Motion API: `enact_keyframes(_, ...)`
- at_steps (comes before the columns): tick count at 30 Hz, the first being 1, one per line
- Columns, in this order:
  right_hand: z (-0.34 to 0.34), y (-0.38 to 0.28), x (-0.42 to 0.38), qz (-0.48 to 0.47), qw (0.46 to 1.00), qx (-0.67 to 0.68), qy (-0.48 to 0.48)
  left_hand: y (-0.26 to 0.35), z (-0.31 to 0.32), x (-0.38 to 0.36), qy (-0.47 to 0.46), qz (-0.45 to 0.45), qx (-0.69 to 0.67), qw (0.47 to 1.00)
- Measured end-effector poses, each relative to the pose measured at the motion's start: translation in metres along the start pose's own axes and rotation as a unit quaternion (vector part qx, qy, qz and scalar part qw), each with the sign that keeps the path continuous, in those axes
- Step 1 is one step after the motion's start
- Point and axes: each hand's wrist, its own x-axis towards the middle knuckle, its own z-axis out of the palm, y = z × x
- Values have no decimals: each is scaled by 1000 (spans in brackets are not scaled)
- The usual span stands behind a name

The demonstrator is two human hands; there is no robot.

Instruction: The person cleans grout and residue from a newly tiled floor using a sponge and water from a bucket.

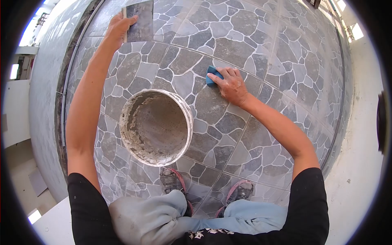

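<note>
At the upper left, my left hand (119,28) is closed around the pale edge strip of a wide flat scraper (142,24), thumb on its grey-smeared rectangular blade. My right hand (233,86) is near the centre, gripping a small blue spreader (210,76) against the stone-patterned tile floor (228,51). Fingers partly cover this blue piece, so its full shape is hidden. Between my arms stands a bucket (187,126) with grey paste caked on its rim and inner wall. Grey grout mix (161,120) lies inside it.
My shoes (240,191) are on the tiles just below the bucket. A grey wall (47,90) with a dark strip along its base runs on the left. Another pale wall (359,134) bounds the floor on the right. Hazy grey residue covers tiles at the upper right.
</note>
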Motion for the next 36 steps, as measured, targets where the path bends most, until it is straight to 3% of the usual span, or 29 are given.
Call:
enact_keyframes(4,46,25,97,-1,996,-83,35,-9,-38,-43,69,-46,-77,994)
enact_keyframes(6,68,9,150,107,991,-77,-9,-20,-30,-62,66,-83,-50,993)
enact_keyframes(8,92,-23,183,121,990,-64,-28,-22,-18,-75,50,-89,-24,994)
enact_keyframes(10,110,-53,189,40,998,4,-41,-28,-10,-83,119,-41,2,992)
enact_keyframes(11,111,-56,179,47,998,-8,-40,-45,-22,-79,114,9,23,993)
enact_keyframes(12,110,-55,170,-6,1000,17,-20,-59,-42,-73,111,60,42,991)
enact_keyframes(13,109,-51,161,-62,997,46,-5,-55,-58,-81,79,18,14,997)
enact_keyframes(15,69,3,135,28,997,-65,-30,-43,-92,-119,56,-44,40,997)
enact_keyframes(16,53,38,124,118,989,-83,19,-38,-110,-143,69,-60,93,992)
enact_keyframes(18,20,81,102,318,928,-190,31,-35,-137,-191,65,-52,265,961)
enact_keyframes(19,18,96,94,378,897,-221,54,-36,-147,-212,20,-108,285,952)
enact_keyframes(22,35,46,93,353,914,-189,59,-9,-124,-257,-112,-270,319,902)
enact_keyframes(23,42,12,96,286,946,-126,87,-11,-116,-265,-159,-276,323,891)
enact_keyframes(25,68,-39,98,109,993,35,-29,-16,-96,-273,-225,-267,335,875)
enact_keyframes(26,54,-58,104,2,985,91,-145,-20,-85,-279,-234,-280,352,862)
enact_keyframes(28,34,-39,100,-16,985,64,-162,-39,-69,-293,-248,-291,367,848)
enact_keyframes(29,28,-30,104,-50,981,46,-181,-55,-65,-302,-213,-285,304,884)
enact_keyframes(32,-8,57,57,122,987,-91,-59,-46,-41,-317,-146,-273,187,932)
enact_keyframes(34,-36,102,23,327,922,-207,-1,-40,-39,-320,-123,-334,99,929)
enact_keyframes(35,-48,110,15,426,875,-232,6,-38,-35,-324,-60,-337,172,924)
enact_keyframes(36,-48,118,3,443,869,-220,12,-37,-35,-325,-45,-343,165,924)
